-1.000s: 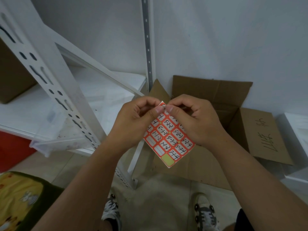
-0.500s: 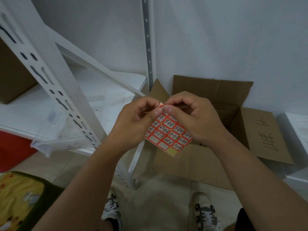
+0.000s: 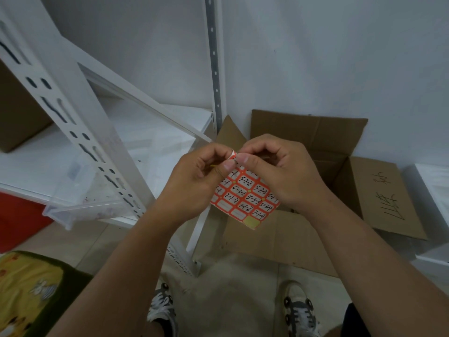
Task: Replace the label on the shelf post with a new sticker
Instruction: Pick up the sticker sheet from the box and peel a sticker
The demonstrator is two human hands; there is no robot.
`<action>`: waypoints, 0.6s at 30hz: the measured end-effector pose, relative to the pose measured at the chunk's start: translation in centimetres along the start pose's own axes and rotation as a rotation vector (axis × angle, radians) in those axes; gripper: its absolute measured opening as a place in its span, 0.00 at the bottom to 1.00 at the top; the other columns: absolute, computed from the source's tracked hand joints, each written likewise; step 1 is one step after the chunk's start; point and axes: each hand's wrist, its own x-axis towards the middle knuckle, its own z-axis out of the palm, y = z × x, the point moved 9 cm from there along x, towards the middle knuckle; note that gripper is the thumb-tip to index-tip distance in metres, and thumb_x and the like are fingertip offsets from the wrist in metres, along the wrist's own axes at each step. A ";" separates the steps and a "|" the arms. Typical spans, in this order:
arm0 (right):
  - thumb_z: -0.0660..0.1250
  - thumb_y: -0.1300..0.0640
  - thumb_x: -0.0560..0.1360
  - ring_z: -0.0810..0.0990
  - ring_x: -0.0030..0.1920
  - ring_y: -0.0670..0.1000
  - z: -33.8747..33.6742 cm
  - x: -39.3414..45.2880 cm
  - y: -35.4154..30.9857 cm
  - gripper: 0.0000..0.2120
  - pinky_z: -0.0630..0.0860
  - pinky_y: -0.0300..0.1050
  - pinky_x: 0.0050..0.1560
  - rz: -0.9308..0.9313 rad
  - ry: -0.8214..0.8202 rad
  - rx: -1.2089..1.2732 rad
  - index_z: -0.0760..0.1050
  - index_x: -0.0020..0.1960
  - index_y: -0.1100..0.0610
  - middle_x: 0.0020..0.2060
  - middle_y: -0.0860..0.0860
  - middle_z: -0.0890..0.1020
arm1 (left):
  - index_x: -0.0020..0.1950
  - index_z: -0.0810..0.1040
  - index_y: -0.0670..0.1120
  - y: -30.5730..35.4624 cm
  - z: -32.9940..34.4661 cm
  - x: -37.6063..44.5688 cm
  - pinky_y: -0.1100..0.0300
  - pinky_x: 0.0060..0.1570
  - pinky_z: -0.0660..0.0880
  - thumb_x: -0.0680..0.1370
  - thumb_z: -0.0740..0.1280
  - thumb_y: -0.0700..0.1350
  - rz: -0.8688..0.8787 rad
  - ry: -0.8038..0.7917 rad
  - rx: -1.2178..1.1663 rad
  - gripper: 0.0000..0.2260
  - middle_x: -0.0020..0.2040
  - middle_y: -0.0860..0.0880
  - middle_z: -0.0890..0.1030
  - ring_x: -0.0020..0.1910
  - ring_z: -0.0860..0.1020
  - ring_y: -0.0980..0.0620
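Above the open box [image 3: 303, 229], both hands' [image 3: 192, 181] [image 3: 281, 173] grips pinch the sticker sheet's [image 3: 245, 198] top corner, sheet hanging diagonally.

I see an open cardboard box [image 3: 315, 142] by the wall, a clear plastic bin [image 3: 80, 205] on the white shelf [image 3: 36, 164], grey sneakers [image 3: 300, 314] on the floor, a yellow cushion [image 3: 26, 293] lower left

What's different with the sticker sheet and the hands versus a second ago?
The sticker sheet has tilted so less of it shows below the hands, and its top corner now curls up between the thumbs. The left hand and right hand still pinch that corner, roughly in place. The shelf post and cardboard box are unchanged.
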 end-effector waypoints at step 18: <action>0.58 0.42 0.77 0.81 0.48 0.42 0.0 -0.1 2.7 0.20 0.79 0.36 0.45 0.154 -0.138 -0.112 0.69 0.67 0.46 0.55 0.43 0.78 | 0.50 0.75 0.52 -1.0 0.3 -0.2 0.65 0.43 0.80 0.80 0.62 0.44 -0.137 -0.016 -0.128 0.04 0.44 0.57 0.85 0.45 0.84 0.56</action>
